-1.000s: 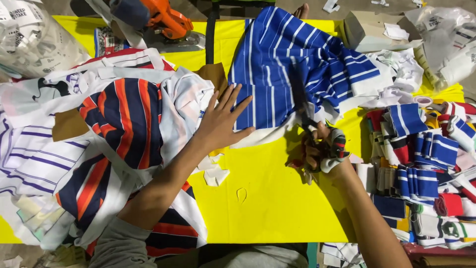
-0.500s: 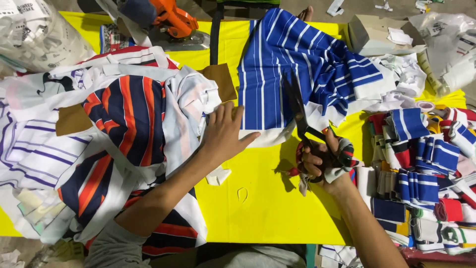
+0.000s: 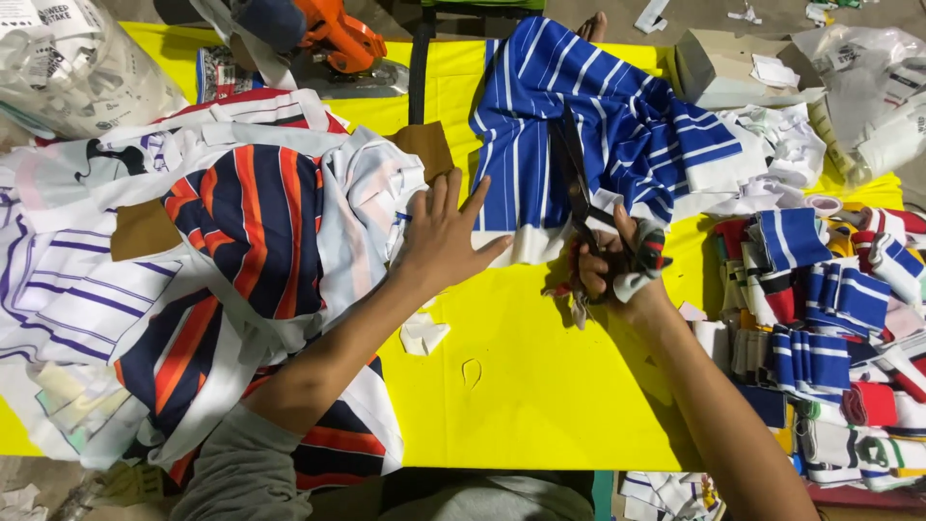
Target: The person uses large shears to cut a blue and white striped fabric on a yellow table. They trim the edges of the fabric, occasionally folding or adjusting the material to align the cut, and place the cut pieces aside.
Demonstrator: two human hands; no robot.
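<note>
Your L hand lies flat, fingers spread, pinning the blue cloth's edge so it stays taut. R hand is closed round the shears, blades up over the cloth, mid-table.

Yellow cutting table, cluttered edges.
Grey concrete floor beyond far edge w/ paper scraps; cardboard box & clear plastic bags at table corners; even, bright overhead light.
</note>
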